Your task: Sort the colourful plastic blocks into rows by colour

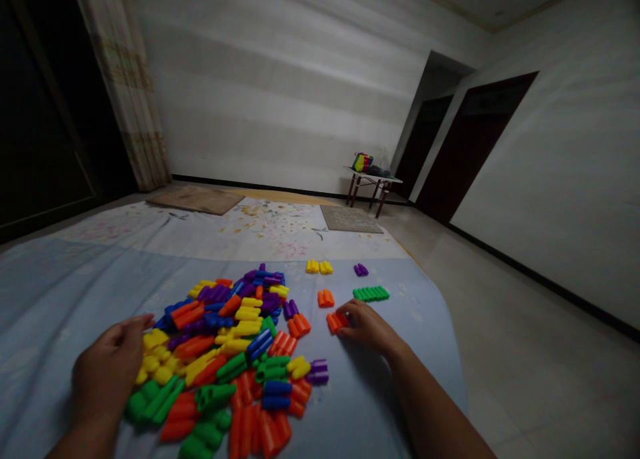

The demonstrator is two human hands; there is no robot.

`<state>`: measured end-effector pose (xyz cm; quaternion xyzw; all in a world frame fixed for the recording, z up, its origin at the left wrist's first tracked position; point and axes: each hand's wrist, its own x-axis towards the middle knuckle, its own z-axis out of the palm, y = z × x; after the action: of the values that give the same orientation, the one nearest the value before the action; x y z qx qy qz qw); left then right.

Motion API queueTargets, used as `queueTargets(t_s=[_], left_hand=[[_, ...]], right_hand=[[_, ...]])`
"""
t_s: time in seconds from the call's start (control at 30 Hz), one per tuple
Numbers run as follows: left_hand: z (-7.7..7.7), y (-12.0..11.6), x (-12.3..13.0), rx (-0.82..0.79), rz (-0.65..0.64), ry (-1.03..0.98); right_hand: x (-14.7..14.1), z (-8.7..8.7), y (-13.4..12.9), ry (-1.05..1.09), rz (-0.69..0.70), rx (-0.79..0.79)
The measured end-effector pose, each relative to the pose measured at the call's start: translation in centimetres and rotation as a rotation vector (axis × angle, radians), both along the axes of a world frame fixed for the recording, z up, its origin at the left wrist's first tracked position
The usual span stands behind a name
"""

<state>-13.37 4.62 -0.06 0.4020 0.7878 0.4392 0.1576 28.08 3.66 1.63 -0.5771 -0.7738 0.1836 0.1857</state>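
My right hand [367,324] pinches an orange plastic building block [337,322] low over the blue cloth, thumb and fingers at its right end. Just beyond it lies another orange block [325,298], with a row of joined green blocks [371,293] to the right. Farther back are yellow blocks [319,267] and a small purple block [361,269]. My left hand [109,365] is curled closed at the left edge of a mixed heap of blocks [240,329]. Whatever its fingers may hold is hidden. Yellow blocks [159,359] lie beside it.
Blue and flowered cloth [400,359] covers the surface. Two flat mats, one brown [197,199] and one grey-beige [351,219], lie at its far edge. Against the back wall, a small table [395,179] carries a colourful bag [362,162]. Tiled floor [505,325] runs along the right.
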Motion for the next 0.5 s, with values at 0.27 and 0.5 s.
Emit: queueTargets(t_s=[0.27,0.5], left_hand=[[-0.4,0.2,-0.4,-0.004,0.008,0.006],[-1.0,0.7,-0.8,-0.006,0.0,0.018]], right_hand=[[-1.1,-1.1,0.4,0.014,-0.029,0.004],[-2.1,0.3,-0.3,0.182,0.043,0.187]])
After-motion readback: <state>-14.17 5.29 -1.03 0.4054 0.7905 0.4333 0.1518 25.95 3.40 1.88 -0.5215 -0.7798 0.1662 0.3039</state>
